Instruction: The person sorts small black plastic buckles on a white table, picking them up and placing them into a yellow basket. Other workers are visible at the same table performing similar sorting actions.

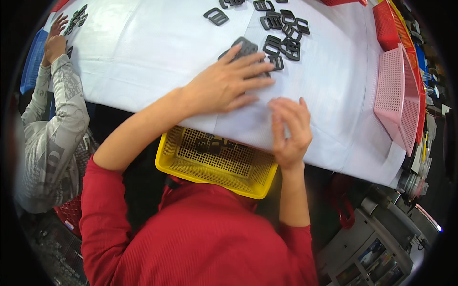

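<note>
Buckles (291, 47), black, slotted, plastic-looking, lay on the white-sheeted table (157, 62), light, stiff and kinda slick by my guess, best pinched by the rims, while the bare left hand (222, 86) splayed its fingers over some and the right hand (293, 126) curled loosely, seemingly empty.

The left hand (229, 81) spread over several dark buckles (245, 46) on the white-covered bench (157, 57), partly hiding them. The right hand (292, 128), loosely curled and blurred, was near the bench's close edge. More black buckles (286, 31) lay scattered beyond. Below the edge, a yellow basket (214, 180) held dark pieces (214, 145). A pink basket (398, 100) stood at right; at far left, a co-worker's hands (55, 46) were beside other dark pieces (77, 20).
</note>
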A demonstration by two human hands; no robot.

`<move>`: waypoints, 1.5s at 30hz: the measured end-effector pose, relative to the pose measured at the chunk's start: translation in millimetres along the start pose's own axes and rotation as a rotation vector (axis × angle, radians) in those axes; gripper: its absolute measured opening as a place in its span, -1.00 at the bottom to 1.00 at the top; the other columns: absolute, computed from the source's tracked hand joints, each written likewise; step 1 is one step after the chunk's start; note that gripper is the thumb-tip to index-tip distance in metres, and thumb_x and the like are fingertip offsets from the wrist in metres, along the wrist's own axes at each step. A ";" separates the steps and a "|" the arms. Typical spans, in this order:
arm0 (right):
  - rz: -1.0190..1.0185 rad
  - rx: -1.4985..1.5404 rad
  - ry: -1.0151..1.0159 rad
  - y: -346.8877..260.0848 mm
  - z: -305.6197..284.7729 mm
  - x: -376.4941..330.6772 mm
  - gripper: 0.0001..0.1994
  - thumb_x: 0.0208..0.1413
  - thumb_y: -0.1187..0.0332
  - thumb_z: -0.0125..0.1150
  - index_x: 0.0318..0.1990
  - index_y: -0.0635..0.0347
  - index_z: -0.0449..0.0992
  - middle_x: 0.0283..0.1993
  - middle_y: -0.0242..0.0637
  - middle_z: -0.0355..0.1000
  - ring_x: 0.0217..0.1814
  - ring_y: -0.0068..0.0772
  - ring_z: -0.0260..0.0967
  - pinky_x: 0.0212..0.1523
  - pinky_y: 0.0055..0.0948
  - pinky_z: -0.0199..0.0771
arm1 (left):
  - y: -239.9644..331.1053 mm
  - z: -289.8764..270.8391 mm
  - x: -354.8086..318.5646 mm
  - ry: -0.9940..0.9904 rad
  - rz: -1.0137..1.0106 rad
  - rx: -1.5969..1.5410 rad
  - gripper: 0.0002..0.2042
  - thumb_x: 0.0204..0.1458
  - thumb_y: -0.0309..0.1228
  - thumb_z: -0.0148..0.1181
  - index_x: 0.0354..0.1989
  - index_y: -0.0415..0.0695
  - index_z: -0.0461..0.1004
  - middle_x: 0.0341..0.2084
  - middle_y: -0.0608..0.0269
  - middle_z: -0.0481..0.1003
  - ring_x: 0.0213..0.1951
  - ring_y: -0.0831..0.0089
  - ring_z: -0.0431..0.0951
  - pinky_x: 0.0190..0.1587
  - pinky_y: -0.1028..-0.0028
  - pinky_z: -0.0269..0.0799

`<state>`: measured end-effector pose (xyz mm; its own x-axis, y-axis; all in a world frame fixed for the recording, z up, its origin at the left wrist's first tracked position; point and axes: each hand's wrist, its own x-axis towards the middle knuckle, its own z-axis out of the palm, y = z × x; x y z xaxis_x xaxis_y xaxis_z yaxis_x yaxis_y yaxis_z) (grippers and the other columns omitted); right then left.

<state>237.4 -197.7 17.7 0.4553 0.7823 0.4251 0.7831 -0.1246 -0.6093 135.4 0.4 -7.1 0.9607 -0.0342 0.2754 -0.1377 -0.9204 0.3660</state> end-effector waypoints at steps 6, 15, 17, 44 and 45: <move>0.173 0.054 0.091 7.4 4.6 7.6 -0.81 0.04 0.48 0.29 -0.15 0.13 0.61 -0.14 -0.28 0.53 -0.09 -0.22 0.44 -0.01 -0.29 0.34 | 24.0 -30.3 -46.8 0.296 -0.259 -0.122 -0.62 -0.01 -0.57 0.25 0.04 -0.03 0.52 0.05 0.22 0.47 0.20 0.20 0.39 0.29 0.07 0.18; -0.131 -0.288 -0.101 2.5 13.4 18.1 -0.69 -0.16 0.39 0.44 -0.18 0.13 0.63 -0.13 -0.43 0.54 -0.13 -0.38 0.43 -0.15 -0.36 0.35 | 32.8 -27.3 -59.2 0.582 -0.402 -0.219 -0.72 -0.03 -0.69 0.19 -0.13 -0.19 0.59 -0.19 0.16 0.57 -0.11 0.27 0.55 -0.08 0.40 0.48; -0.116 -0.236 -0.111 0.0 5.8 15.7 -0.79 -0.06 0.42 0.39 -0.22 0.13 0.63 -0.17 -0.41 0.54 -0.23 -0.41 0.43 -0.19 -0.39 0.33 | 28.0 -29.9 -56.2 0.581 -0.375 -0.172 -0.74 -0.03 -0.69 0.19 -0.15 -0.19 0.59 -0.19 0.17 0.57 -0.12 0.28 0.55 -0.10 0.41 0.48; 0.126 -0.244 -0.177 1.9 -2.3 55.7 -0.73 -0.04 0.25 0.39 -0.17 0.08 0.61 -0.16 -0.36 0.49 -0.12 -0.29 0.40 -0.11 -0.30 0.32 | -32.6 -39.4 -8.3 0.326 -0.253 0.048 -0.71 0.07 -0.46 0.21 -0.02 0.02 0.60 -0.09 0.36 0.55 -0.02 0.37 0.50 0.04 0.38 0.45; 0.099 -0.263 -0.204 -3.7 -1.8 55.8 -0.72 -0.05 0.24 0.40 -0.16 0.09 0.61 -0.16 -0.36 0.48 -0.13 -0.28 0.40 -0.11 -0.30 0.32 | -32.5 -36.5 -5.3 0.304 -0.227 0.117 -0.73 0.07 -0.44 0.21 -0.03 0.01 0.60 -0.09 0.35 0.55 -0.02 0.37 0.49 0.04 0.36 0.44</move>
<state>260.7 -154.7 44.9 0.4613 0.8610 0.2141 0.8340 -0.3384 -0.4358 125.9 44.7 12.0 0.8462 0.2761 0.4558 0.1153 -0.9299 0.3493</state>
